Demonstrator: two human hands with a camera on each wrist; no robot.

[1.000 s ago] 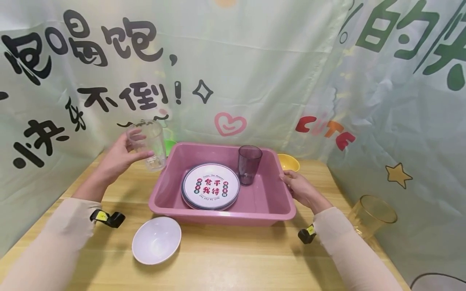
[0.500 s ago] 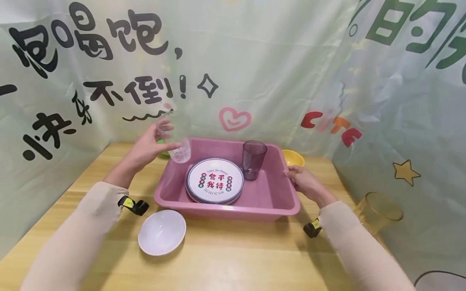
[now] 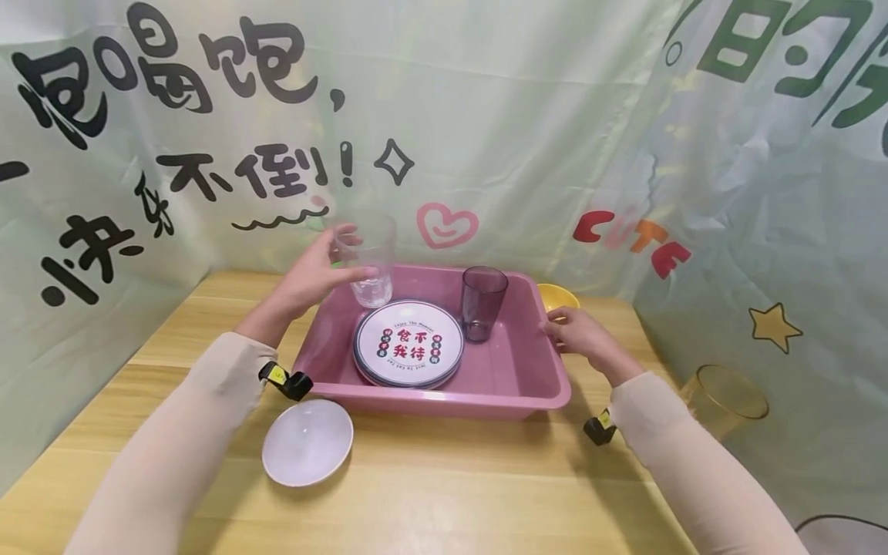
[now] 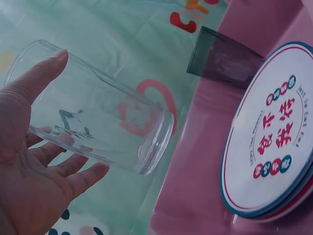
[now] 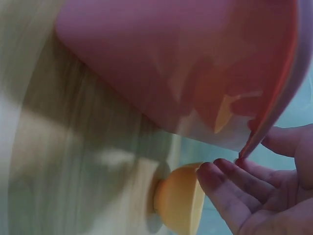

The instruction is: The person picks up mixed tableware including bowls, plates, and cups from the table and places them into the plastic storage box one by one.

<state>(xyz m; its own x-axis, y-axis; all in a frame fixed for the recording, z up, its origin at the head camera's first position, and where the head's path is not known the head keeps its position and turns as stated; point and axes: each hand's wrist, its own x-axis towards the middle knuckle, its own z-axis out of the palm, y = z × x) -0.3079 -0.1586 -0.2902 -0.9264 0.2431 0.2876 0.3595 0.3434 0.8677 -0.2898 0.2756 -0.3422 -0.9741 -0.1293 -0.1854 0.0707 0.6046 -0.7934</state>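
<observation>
My left hand [image 3: 315, 274] grips a clear tumbler [image 3: 378, 243] from its left side, with the thumb in front. The tumbler is roughly upright, over the back left part of a pink plastic tub [image 3: 520, 370]. In the left wrist view the tumbler [image 4: 107, 112] has nothing inside, and its base is near the tub's rim. A stack of round white plates [image 3: 409, 343] with red lettering lies in the tub. Beside the stack stands a smoky grey tumbler [image 3: 482, 304]. My right hand [image 3: 586, 339] pinches the tub's right rim between thumb and fingers.
A white bowl [image 3: 307, 443] sits on the wooden table in front of the tub. Behind my right hand is a yellow bowl [image 3: 556, 297]. An amber tumbler [image 3: 724, 401] stands at the far right, partly behind my sleeve. Printed cloth [image 3: 527, 139] hangs around the table.
My left hand has carried the clear tumbler rightward, from outside the tub's left edge to above its back left part. My right hand stays on the rim. The view has shifted slightly.
</observation>
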